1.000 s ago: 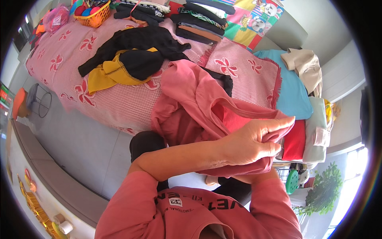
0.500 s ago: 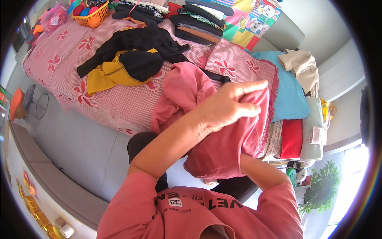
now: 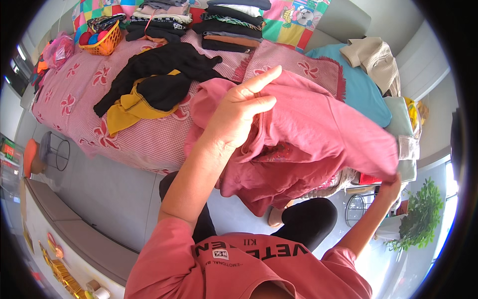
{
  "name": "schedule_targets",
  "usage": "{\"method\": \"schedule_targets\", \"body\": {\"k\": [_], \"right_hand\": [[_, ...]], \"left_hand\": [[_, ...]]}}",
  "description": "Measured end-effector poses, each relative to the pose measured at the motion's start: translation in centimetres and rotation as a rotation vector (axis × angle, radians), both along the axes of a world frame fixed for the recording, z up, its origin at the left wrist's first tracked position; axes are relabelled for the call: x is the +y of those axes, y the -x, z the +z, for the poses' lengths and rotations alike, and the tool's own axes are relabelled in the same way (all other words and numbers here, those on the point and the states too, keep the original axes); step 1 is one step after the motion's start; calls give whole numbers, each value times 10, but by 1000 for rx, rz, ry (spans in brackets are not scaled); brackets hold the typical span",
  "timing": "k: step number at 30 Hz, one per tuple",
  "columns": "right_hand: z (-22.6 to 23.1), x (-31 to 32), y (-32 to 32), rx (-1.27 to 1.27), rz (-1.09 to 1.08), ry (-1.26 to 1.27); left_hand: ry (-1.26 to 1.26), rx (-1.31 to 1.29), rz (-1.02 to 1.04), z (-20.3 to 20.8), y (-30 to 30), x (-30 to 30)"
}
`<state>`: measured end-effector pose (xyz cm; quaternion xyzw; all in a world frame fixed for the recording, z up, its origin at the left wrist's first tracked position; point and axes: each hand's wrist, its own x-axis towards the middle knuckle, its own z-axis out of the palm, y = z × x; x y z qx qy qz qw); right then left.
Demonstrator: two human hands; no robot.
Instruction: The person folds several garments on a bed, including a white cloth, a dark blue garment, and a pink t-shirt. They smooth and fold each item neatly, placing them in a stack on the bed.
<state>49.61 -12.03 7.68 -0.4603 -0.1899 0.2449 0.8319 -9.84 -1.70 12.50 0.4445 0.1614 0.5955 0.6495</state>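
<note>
A loose, crumpled pink top (image 3: 308, 119) is spread in the air over my lap and the bed's front edge, with a small printed patch showing in its folds. My left hand (image 3: 239, 112) grips it near the middle, forefinger and thumb reaching along the cloth; the other fingers are hidden. Far to the right, my right hand (image 3: 391, 188) is closed on the end of a sleeve-like part, pulled taut and blurred by motion. Left of the top lie a black garment (image 3: 149, 62) and a mustard-and-black garment (image 3: 132, 107).
A pink flowered cover (image 3: 67, 117) drapes the bed. Folded clothes (image 3: 231, 27) are stacked at the back, beside an orange basket (image 3: 107, 44) of balls. On the right are a blue cloth (image 3: 358, 94), a beige garment (image 3: 371, 57) and a plant (image 3: 420, 214). A bench (image 3: 69, 212) stands left.
My right hand has come out from under the pink top and drawn its sleeve-like end far right. My left hand has shifted left. The top is now spread wider.
</note>
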Motion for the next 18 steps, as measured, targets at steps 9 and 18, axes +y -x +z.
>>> {"method": "schedule_targets", "body": {"k": [9,18], "right_hand": [[56,56,286,-819,512,3],[32,105,287,-510,478,50]], "left_hand": [[-156,185,-284,-19,-40,-9],[-510,694,363,-19,-23,4]]}}
